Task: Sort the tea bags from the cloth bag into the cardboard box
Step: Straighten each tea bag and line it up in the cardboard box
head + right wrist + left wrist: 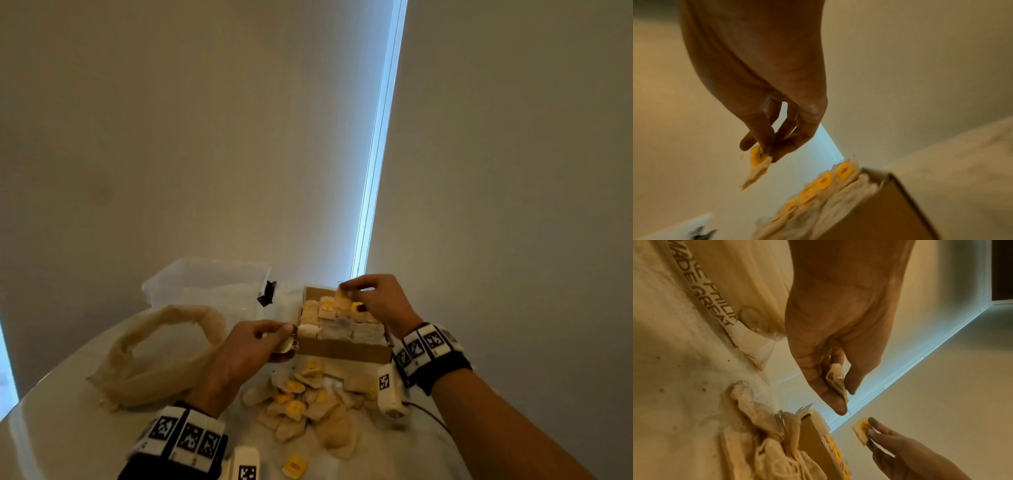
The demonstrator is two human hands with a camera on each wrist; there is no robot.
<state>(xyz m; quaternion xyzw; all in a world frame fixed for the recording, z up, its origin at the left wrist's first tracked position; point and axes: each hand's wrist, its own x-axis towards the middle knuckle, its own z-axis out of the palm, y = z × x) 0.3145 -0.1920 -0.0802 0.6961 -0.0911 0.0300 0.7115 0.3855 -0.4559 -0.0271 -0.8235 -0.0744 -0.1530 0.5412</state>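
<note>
the right hand (pixel 378 301) reaches forward over the far side of the cardboard box (pixel 342 351), wrist raised, thumb and fingers curled to pinch a yellow-tagged tea bag (pixel 342 298) by its top. in the right wrist view that bag (pixel 757 164) hangs from the fingertips (pixel 764 146), apart from and above the row of yellow tags standing in the box (pixel 890 211) below the hand.

the left hand (pixel 255 342) sits just beside the near left corner of the box, knuckles up, thumb and forefinger pinching a plain tea bag (pixel 286 344). the left wrist view shows this crumpled bag (pixel 836 381) caught between thumb and fingers, above the box edge (pixel 816 438).

the packed tea bags (pixel 342 322) stand upright in rows between the two hands. a loose heap of tea bags (pixel 305 404) lies on the desk (pixel 68 431) nearer the person than both hands, touching the box front. the cloth bag (pixel 154 359) lies slack left of the left hand. a clear plastic tub (pixel 205 284) sits beyond the left hand, and a single yellow tag (pixel 294 466) lies on the desk below the heap.
</note>
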